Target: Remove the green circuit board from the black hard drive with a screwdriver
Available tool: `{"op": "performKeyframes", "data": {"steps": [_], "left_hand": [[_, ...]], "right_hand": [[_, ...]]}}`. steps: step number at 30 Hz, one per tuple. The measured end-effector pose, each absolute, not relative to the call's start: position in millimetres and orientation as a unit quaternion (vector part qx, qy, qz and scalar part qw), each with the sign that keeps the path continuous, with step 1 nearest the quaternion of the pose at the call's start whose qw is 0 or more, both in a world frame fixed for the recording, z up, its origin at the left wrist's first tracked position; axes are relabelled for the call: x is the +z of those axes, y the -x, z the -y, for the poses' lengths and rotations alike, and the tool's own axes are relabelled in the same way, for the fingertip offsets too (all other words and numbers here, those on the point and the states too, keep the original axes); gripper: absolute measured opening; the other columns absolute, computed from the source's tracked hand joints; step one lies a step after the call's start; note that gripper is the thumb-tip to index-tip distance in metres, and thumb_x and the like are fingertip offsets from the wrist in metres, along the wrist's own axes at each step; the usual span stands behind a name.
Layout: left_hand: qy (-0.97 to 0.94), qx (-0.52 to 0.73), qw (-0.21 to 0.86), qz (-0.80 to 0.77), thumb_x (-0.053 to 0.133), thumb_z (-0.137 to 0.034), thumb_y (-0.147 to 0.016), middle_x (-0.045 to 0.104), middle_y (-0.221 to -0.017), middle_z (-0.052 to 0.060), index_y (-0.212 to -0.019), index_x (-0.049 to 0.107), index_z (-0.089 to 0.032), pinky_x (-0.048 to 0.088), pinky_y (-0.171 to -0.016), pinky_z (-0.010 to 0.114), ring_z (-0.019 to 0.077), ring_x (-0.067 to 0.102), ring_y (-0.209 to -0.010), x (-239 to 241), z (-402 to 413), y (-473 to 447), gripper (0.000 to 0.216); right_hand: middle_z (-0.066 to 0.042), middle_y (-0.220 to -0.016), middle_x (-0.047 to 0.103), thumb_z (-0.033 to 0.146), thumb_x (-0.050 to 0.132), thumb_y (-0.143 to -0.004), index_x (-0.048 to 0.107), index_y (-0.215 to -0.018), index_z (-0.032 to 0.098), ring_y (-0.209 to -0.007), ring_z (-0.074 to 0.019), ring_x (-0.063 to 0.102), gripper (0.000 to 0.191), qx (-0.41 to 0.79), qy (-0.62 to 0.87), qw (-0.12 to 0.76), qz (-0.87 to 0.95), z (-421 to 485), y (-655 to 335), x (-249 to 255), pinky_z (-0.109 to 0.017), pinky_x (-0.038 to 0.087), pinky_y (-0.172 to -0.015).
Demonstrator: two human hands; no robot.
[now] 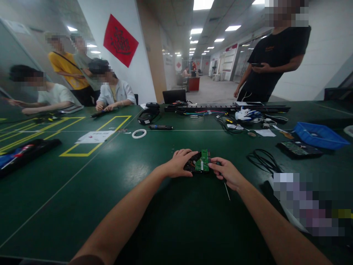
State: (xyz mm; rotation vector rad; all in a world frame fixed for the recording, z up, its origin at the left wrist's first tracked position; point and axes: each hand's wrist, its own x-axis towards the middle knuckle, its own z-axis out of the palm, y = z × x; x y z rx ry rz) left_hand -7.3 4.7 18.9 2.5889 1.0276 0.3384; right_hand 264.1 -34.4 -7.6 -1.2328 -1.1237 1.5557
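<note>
A hard drive (202, 162) lies on the green tabletop in front of me, its green circuit board facing up. My left hand (179, 164) grips its left end, thumb on the near side and fingers over the far side. At the other end, my right hand (227, 173) has its thumb and index finger at the board's right edge. The same hand holds a screwdriver (227, 191), whose thin metal shaft points back toward me; its handle is mostly hidden by the fingers. A few tiny specks, perhaps screws, lie beyond my left hand.
A white ring (139, 133) and a dark pen-like tool (161, 127) lie beyond the drive. To the right are a black cable (263, 161), another boxy device (300, 149) and a blue tray (320, 135). Gloves (248, 114) and wires lie farther back. Several people are around the table.
</note>
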Motion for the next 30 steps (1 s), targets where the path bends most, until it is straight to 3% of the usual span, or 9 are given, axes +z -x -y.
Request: {"op": "performKeyframes", "data": {"steps": [30], "left_hand": [[-0.915,0.115,0.147,-0.356,0.080,-0.048,-0.075,0.035,-0.157,0.013,-0.158,0.028,-0.033,0.020,-0.118,0.057,0.0374,0.029,-0.145,20.5,-3.4,6.6,0.099]], "right_hand": [[0.003,-0.067,0.051,0.033,0.085,-0.074,0.068,-0.105,0.018,-0.055,-0.0085,0.040,0.038,0.605,0.498,0.410,0.467,34.6,-264.2,-11.8,-0.019,0.026,-0.042]]}}
